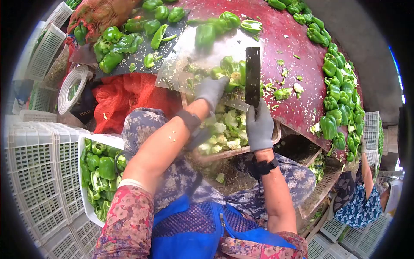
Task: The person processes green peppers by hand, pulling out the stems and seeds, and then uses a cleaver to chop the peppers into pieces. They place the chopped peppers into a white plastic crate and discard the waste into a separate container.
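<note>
My right hand [259, 126], in a grey glove, is closed around the handle of a cleaver [253, 73]. The cleaver's dark, flat blade stands upright, pointing away from me and dotted with pale seeds. In a matching glove, my left hand [211, 91] reaches over the near edge of a clear plastic sheet [174, 73], its fingertips blurred and partly hidden. Right by those fingers lies a cluster of green bell peppers [233, 69]. Below both hands, a tray [224, 154] between my knees holds pale green pepper scraps [228, 125].
A red tabletop [289, 43] strewn with seeds spreads ahead, lined by a bank of peppers [334, 99] at right. At left stand a white crate [86, 190] of peppers, stacked crates [34, 159] and red netting [125, 99]. Another person's arm [366, 172] shows at right.
</note>
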Demonstrator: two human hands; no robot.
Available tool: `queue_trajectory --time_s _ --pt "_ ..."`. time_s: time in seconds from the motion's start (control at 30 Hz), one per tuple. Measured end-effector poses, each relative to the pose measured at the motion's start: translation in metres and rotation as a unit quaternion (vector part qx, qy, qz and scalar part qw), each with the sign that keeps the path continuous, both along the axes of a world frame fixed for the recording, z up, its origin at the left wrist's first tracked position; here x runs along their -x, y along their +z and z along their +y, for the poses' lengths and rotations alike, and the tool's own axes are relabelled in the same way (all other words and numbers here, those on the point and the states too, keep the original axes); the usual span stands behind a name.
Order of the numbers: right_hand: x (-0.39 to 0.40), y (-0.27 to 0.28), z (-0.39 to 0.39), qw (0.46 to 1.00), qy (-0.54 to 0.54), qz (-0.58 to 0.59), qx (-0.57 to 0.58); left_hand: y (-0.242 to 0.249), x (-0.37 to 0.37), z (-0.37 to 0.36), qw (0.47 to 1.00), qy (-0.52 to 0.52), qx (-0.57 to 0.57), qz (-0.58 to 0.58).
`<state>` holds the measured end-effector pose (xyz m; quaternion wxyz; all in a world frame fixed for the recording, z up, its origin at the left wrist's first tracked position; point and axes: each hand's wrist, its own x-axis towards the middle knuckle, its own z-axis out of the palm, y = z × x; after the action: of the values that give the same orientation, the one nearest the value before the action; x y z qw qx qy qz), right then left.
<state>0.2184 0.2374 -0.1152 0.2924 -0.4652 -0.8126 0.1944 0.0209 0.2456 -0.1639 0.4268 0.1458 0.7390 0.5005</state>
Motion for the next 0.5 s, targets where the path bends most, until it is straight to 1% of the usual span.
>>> queue_trajectory --time_s 0.03,0.13,0.17,0.23,0.3,0.37,0.43,0.5 --pt "0.004 0.004 0.004 1.000 0.003 0.014 0.007 0.012 -0.005 -0.003 1.000 0.005 -0.009 0.005" --pt "0.013 0.024 0.012 0.992 -0.023 -0.096 0.080 0.049 -0.013 -0.010 0.994 -0.025 0.050 0.092" --pt "0.016 0.028 0.015 0.992 -0.025 -0.104 0.060 0.046 -0.014 -0.009 0.996 -0.016 0.031 0.088" --pt "0.021 0.034 0.027 0.985 -0.029 -0.152 0.074 0.035 -0.016 -0.004 0.997 0.001 -0.008 0.077" --pt "0.028 0.043 0.041 0.973 -0.039 -0.203 0.103 0.021 -0.017 0.002 0.994 0.002 0.000 0.109" --pt "0.037 0.048 0.058 0.964 -0.044 -0.234 0.119 0.019 -0.019 0.004 0.993 0.011 0.004 0.121" --pt "0.048 0.062 0.067 0.950 -0.046 -0.274 0.143 0.032 -0.022 0.000 0.994 0.015 -0.014 0.112" --pt "0.049 0.063 0.080 0.952 -0.040 -0.263 0.150 0.032 -0.021 0.000 0.992 0.016 -0.022 0.124"
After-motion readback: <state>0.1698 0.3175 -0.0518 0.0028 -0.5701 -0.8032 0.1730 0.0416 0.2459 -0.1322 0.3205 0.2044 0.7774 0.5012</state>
